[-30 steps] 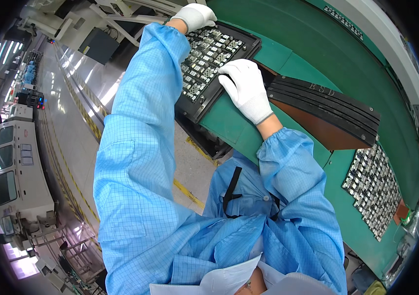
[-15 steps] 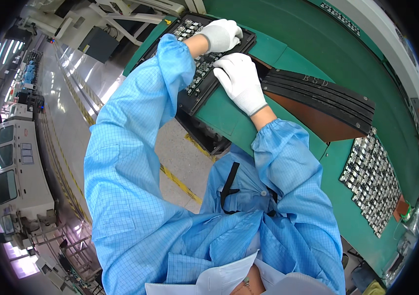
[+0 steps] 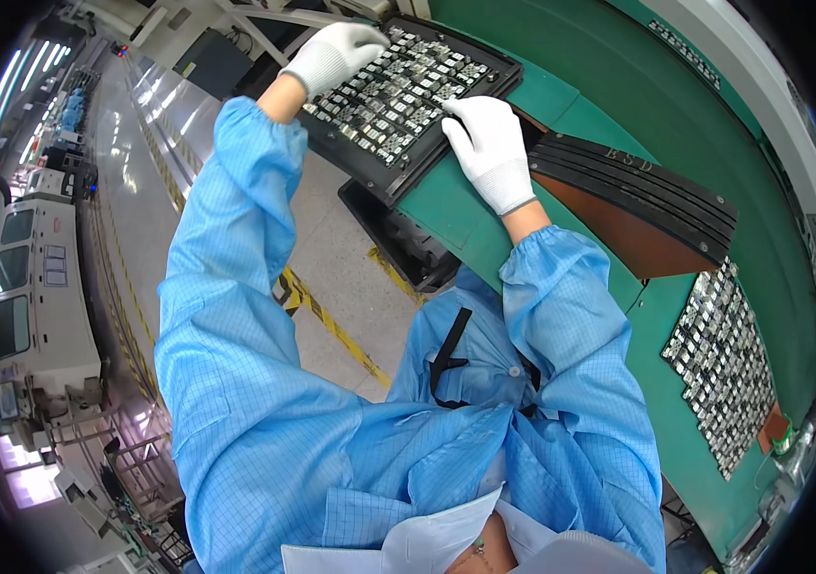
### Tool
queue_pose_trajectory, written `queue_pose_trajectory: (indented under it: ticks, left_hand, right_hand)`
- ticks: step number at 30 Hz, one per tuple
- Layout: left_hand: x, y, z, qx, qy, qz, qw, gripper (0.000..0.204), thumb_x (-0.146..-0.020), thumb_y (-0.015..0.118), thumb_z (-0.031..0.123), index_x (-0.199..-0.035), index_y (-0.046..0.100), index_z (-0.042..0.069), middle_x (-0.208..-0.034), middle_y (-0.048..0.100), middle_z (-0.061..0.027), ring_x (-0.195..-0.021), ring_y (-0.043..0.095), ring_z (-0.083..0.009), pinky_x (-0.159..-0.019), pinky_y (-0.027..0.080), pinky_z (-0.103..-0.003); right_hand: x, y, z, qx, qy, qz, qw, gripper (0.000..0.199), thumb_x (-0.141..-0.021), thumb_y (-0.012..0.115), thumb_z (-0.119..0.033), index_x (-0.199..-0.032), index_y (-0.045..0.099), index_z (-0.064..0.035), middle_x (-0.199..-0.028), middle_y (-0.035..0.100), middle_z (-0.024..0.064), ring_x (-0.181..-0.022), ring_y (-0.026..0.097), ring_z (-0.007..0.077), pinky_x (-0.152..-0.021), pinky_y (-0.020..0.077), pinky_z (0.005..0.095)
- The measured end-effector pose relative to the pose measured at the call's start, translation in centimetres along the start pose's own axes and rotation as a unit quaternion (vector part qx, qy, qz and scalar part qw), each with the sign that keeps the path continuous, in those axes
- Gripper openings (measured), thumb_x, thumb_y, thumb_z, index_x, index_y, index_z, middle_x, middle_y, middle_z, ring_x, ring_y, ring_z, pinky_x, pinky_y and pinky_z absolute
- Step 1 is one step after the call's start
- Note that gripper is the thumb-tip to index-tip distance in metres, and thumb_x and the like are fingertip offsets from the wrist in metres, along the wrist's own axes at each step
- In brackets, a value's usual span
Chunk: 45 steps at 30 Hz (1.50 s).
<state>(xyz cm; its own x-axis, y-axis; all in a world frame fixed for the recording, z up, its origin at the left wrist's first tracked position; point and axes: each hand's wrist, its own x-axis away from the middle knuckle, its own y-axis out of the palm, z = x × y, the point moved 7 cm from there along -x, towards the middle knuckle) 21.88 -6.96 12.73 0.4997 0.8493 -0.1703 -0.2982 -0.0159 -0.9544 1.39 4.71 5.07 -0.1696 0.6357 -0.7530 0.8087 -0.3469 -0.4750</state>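
Note:
A black tray (image 3: 406, 179) holds rows of small circuit boards (image 3: 391, 100) and lies at the far end of the green bench. Over its left side is my left hand (image 3: 331, 59) in a white knit glove, fingers stretched towards the boards near the far edge. No held object shows in it. My right hand (image 3: 490, 143), gloved the same way, is at the tray's right edge. Its index fingertip is by the boards and its thumb is apart, below. Whether that fingertip touches a board I cannot tell.
Right of my right hand, a black-and-brown slatted holder (image 3: 633, 210) stands on the green bench (image 3: 441, 215). Further right lies a sheet of many small boards (image 3: 722, 368). A dark open drawer or bin (image 3: 398, 244) sits below the tray. Yellow-black floor tape (image 3: 331, 330) runs at left.
My left hand has swung left, away from the tray's middle, and its fingers have straightened. More boards are uncovered. My right hand stays by the tray's right edge.

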Motion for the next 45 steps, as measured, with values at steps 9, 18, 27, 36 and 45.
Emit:
queue_pose_trajectory:
  ticks: [9,18,27,36,45]
  left_hand:
    - [5.3,2.7,-2.3,0.016,-0.113,0.005,0.994,0.032,-0.089,0.068,0.028,-0.107,0.074,0.003,-0.099,0.074,-0.0162,-0.089,0.071,-0.0287,-0.084,0.054,-0.037]
    - [1.7,7.1,-7.3,-0.096,-0.041,-0.026,0.994,0.052,-0.087,0.072,0.037,-0.127,0.064,0.005,-0.112,0.067,-0.0248,-0.103,0.063,-0.0416,-0.088,0.05,-0.048]
    - [1.9,7.0,-10.3,0.074,-0.078,-0.004,0.994,0.015,-0.079,0.07,0.005,-0.075,0.058,-0.003,-0.067,0.055,-0.0073,-0.066,0.049,-0.0165,-0.065,0.044,-0.034]
    - [1.1,7.2,-10.6,0.05,-0.079,-0.027,0.995,0.012,-0.074,0.065,0.004,-0.071,0.056,-0.003,-0.065,0.053,-0.006,-0.063,0.048,-0.0151,-0.061,0.043,-0.034]
    - [0.2,7.5,-12.9,0.029,-0.08,-0.054,0.995,0.01,-0.071,0.069,0.004,-0.073,0.061,-0.003,-0.065,0.058,-0.0064,-0.063,0.054,-0.0143,-0.061,0.046,-0.032]
  right_hand:
    - [-0.6,-0.6,-1.4,0.029,-0.028,0.002,0.999,0.017,-0.089,0.067,-0.018,-0.101,0.069,-0.0073,-0.097,0.068,0.0101,-0.098,0.063,0.031,-0.091,0.0475,0.0427]
    - [0.3,-4.4,-5.9,0.031,0.004,-0.091,0.995,0.018,-0.068,0.066,-0.024,-0.068,0.068,-0.0069,-0.071,0.065,0.0172,-0.072,0.064,0.0369,-0.067,0.0517,0.0488]
    - [9.7,-6.3,-6.5,0.081,-0.12,-0.085,0.986,0.021,-0.08,0.067,-0.033,-0.08,0.065,-0.012,-0.09,0.062,0.0048,-0.094,0.057,0.0272,-0.081,0.0445,0.0428]
    - [10.3,-5.5,-5.7,0.102,-0.11,-0.163,0.975,0.022,-0.083,0.065,-0.033,-0.073,0.066,-0.0128,-0.081,0.062,0.0043,-0.087,0.058,0.0269,-0.077,0.0444,0.0409]
    - [10.3,-5.9,-5.1,0.089,-0.092,-0.138,0.982,0.025,-0.084,0.063,-0.032,-0.071,0.068,-0.0118,-0.079,0.063,0.0039,-0.085,0.059,0.0262,-0.076,0.0452,0.0395]
